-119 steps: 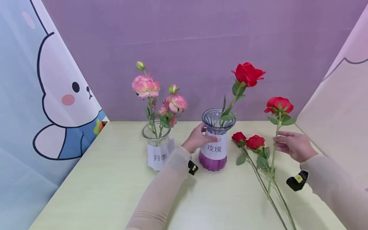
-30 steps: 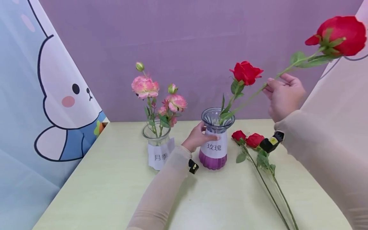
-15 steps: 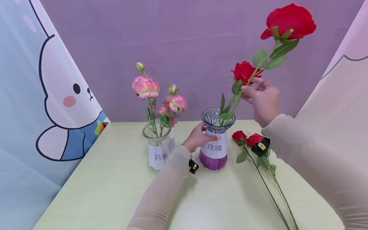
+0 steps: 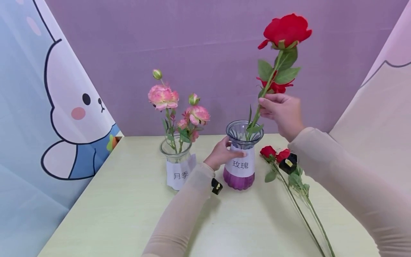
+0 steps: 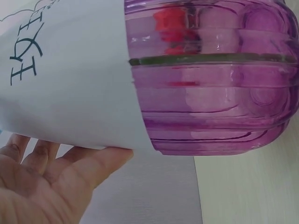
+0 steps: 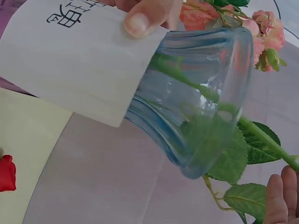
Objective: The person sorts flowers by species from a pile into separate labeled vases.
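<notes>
My left hand (image 4: 221, 154) grips the purple glass vase (image 4: 239, 182) just below its flared rim, thumb across the white paper label (image 4: 239, 166). In the right wrist view that thumb presses on the paper. My right hand (image 4: 284, 114) pinches a long-stemmed red rose (image 4: 287, 30) over the vase, its bloom leaning slightly right. The held stem (image 6: 266, 137) passes through the vase's mouth. Another red rose (image 4: 284, 87) stands in the vase, mostly hidden behind the held one. In the left wrist view a green stem (image 5: 210, 59) shows through the purple glass.
A clear glass vase (image 4: 167, 150) with a paper label holds pink flowers (image 4: 163, 96) to the left. Two red roses (image 4: 267, 151) lie on the pale table (image 4: 128, 214) at right, partly covered by the black wrist camera (image 4: 288, 163). A purple wall stands behind.
My right hand has lifted the rose from near the table, then carried it left over the vase. The bloom has swung left and stands more upright. My left hand keeps its grip.
</notes>
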Demonstrator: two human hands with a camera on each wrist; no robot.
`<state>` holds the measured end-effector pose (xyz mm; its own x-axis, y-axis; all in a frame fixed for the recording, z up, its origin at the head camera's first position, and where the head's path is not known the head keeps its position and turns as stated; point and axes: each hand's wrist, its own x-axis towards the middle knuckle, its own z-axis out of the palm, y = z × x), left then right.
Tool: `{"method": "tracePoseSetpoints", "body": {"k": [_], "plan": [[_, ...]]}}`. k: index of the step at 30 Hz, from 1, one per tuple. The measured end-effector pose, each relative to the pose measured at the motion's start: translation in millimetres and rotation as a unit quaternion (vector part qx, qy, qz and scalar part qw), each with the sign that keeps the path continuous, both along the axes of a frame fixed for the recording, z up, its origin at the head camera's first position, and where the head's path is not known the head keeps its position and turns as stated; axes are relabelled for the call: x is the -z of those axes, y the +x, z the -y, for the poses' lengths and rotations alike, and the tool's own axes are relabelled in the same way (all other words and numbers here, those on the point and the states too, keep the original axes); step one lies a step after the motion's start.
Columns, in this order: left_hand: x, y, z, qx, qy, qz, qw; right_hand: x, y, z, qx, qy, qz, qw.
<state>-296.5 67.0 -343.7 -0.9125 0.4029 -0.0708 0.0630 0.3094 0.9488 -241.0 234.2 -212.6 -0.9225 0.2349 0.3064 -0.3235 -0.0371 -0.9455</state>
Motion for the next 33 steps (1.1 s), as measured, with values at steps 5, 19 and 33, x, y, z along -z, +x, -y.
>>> {"method": "tracePoseSetpoints", "body": {"k": [5,19,33], "plan": [[1.1,1.1,-0.9,0.002,-0.004,0.0,1.0,7.7,-0.5,-2.6,0.017,0.102,0.042,0.994],[-0.5,0.0,1.7,-0.002,0.008,0.002,1.0,7.8,3.2,-4.0,-0.01,0.395,0.087,0.914],[0.0,-1.8,-2.4,-0.015,-0.023,0.007,0.9996,17.1,8.1,-54.4,-0.018,0.357,0.139,0.924]]}}
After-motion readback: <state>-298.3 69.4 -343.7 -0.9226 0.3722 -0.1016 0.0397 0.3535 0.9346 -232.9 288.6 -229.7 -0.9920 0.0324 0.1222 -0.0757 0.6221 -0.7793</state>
